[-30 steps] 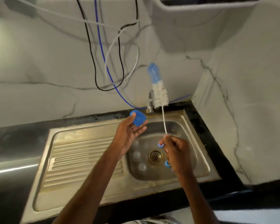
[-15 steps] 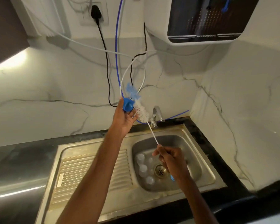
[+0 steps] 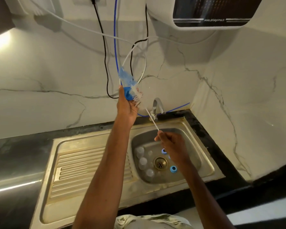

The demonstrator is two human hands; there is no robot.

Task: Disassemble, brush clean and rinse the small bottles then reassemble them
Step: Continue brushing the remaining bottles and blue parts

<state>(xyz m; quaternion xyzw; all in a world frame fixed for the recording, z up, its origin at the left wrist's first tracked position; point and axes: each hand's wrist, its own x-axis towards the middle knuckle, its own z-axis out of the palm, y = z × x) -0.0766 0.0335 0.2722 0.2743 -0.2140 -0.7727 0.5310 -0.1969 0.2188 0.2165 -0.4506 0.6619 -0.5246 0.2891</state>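
My left hand (image 3: 127, 107) is raised in front of the marble wall and grips a blue bottle cap (image 3: 127, 93). The white and blue bristles of a bottle brush (image 3: 132, 87) lie against that cap. My right hand (image 3: 171, 142) pinches the thin white wire handle of the brush above the sink basin (image 3: 193, 156). Three small clear bottles (image 3: 143, 162) stand in the basin left of the drain (image 3: 160, 163). Two blue caps (image 3: 173, 169) lie in the basin near my right wrist, one partly hidden by it.
A steel tap (image 3: 157, 105) stands behind the basin. The ribbed drainboard (image 3: 82, 164) lies to the left, on a dark counter (image 3: 15, 156). Black, blue and white cables (image 3: 106, 63) hang down the wall. A water purifier (image 3: 205, 14) is mounted at upper right.
My left hand has lifted the blue cap from above the sink up to the wall. The brush has tilted left, so its bristles now meet the cap. The view has tilted upward.
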